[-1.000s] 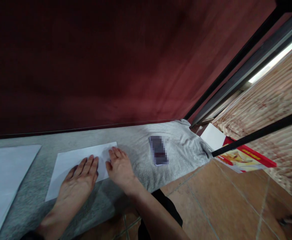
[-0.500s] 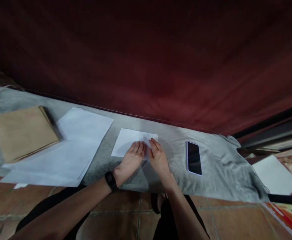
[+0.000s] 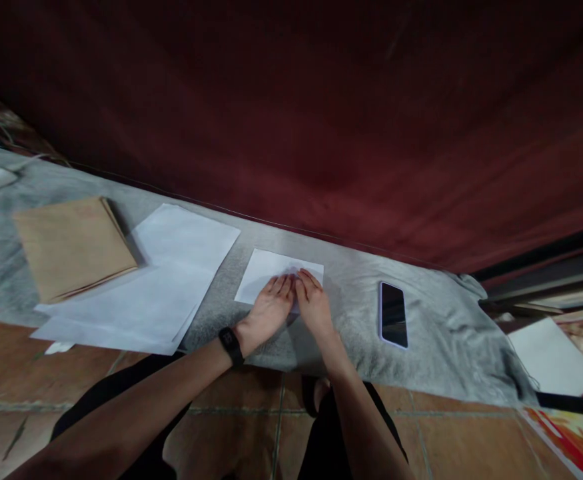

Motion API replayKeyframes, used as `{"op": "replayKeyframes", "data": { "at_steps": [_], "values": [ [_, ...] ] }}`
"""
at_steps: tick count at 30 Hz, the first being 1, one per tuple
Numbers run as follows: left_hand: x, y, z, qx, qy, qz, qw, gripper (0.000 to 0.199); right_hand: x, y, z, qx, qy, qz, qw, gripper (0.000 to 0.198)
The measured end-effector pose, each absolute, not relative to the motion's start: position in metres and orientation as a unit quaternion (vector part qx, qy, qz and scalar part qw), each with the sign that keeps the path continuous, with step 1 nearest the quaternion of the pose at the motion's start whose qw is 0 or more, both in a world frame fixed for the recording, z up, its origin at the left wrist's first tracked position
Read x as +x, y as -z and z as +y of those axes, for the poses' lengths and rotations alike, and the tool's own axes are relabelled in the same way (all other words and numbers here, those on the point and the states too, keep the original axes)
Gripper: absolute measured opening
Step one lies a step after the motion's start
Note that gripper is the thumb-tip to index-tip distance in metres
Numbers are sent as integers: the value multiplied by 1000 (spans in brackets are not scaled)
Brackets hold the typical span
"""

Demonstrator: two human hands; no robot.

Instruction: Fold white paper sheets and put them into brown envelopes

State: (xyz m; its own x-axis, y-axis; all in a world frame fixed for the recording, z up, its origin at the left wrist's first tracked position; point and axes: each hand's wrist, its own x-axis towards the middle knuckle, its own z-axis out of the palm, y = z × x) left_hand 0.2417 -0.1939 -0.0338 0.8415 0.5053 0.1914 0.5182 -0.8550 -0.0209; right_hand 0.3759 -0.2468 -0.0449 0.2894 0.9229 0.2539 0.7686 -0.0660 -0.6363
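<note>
A small white sheet of paper (image 3: 262, 268) lies flat on a grey cloth-covered bench (image 3: 351, 300). Over its near middle rests my left hand (image 3: 271, 308), fingers stretched out and lying on the paper. My right hand (image 3: 314, 303) is right beside it, its fingers extended flat on the sheet's right part. The fingertips of both hands come close together. Neither hand grips anything that I can see; what is under the palms is hidden. A black watch (image 3: 231, 345) is on my left wrist.
Larger white sheets (image 3: 171, 287) lie to the left, partly under a folded brown paper item (image 3: 76, 247). A phone (image 3: 394, 315) with a lilac edge is on the right. A dark red fabric surface (image 3: 291, 133) rises behind the bench; tiled floor (image 3: 241, 427) is below.
My hands have drawn slightly closer together on the small paper, and both stay flat. The whole view has shifted and tilted a little, showing more of the bench's left end.
</note>
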Motion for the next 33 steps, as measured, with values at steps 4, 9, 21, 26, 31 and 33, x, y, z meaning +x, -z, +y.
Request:
{"op": "replayKeyframes", "data": {
  "at_steps": [4,9,21,26,31,33],
  "values": [
    [236,39,-178,-936,127,-328,-8,54,365,51,-241,-730,-79,-618,282,47],
    [231,52,-168,-927,141,-347,-31,56,365,58,-245,-759,-23,-615,212,50],
    [197,52,-149,-885,109,-453,-13,63,411,66,-264,-817,22,-533,219,54],
    [200,44,-154,-893,149,-425,-1,63,402,50,-263,-819,31,-527,227,53],
    [217,45,-167,-928,125,-350,-31,57,366,50,-254,-731,-15,-644,224,53],
    [218,49,-169,-928,113,-355,-27,57,361,54,-255,-727,-17,-653,210,53]
  ]
}}
